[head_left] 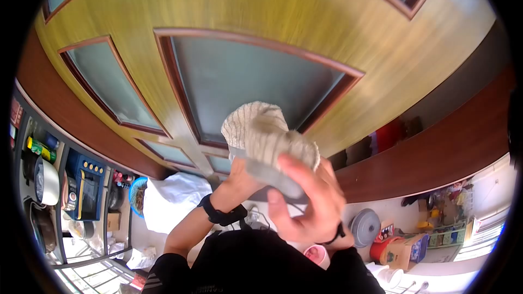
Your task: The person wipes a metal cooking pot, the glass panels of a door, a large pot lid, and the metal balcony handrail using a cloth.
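Note:
A beige ribbed cloth (pixel 253 120) with a grey underside is bunched up in front of the door, partly blurred by motion. My left hand (pixel 244 178) holds it from below and behind; the cloth covers those fingers. On the right side, my right hand (pixel 313 207) grips the cloth's edge, its index finger over the ribbed face and the thumb below the grey part. A black watch (pixel 222 212) is on my left wrist, and a dark band circles the right one.
A yellow wooden door (pixel 245 0) with frosted glass panels (pixel 256 76) fills the view ahead. To the left stand a shelf (pixel 64 190) with a blue oven (pixel 86 185), a blue basket (pixel 136 196) and white fabric (pixel 174 198). A grey lidded pot (pixel 365 227) and cardboard box (pixel 400 253) are at right.

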The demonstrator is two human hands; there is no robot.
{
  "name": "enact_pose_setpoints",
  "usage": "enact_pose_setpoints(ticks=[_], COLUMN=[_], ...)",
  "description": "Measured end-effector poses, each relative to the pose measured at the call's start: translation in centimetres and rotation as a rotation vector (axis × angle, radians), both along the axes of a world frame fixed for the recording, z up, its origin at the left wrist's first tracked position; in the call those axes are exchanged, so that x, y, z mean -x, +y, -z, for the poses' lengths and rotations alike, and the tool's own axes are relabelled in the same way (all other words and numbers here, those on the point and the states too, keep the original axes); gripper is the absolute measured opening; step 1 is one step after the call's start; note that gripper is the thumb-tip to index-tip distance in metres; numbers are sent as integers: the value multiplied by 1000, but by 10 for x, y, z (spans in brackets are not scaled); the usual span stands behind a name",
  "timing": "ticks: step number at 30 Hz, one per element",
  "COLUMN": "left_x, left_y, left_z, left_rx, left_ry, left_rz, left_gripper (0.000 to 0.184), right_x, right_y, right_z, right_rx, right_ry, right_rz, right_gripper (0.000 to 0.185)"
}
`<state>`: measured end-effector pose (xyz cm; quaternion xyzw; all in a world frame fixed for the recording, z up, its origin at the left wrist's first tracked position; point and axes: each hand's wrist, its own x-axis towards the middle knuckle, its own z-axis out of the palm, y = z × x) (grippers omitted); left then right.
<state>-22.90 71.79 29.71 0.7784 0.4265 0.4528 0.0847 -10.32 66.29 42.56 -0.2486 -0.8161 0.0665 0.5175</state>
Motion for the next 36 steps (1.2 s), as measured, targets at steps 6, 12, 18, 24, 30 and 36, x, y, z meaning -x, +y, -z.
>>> enact_pose_setpoints(ticks=[6,12,18,24,30,36], left_x=[20,67,66,34,8,17], left_y=[31,20,43,52,52,39], left_z=[-55,-73,-73,-67,-39,49], left_rx=[-314,-299,-251,-183,-37,397], left_ry=[143,138,4,-114,-258,-567], left_rz=[-157,-99,46,238,406,515], left_gripper=[55,47,41,36,31,26], right_x=[33,79,131,105,65,67], right_y=[32,61,67,58,62,53], right_z=[21,38,34,23,79,141], right_rx=[4,-84,-170,-90,-67,53], right_ry=[4,151,47,-38,75,39], right_rz=[235,397,367,420,617,650], right_gripper=[82,83,83,88,94,96])
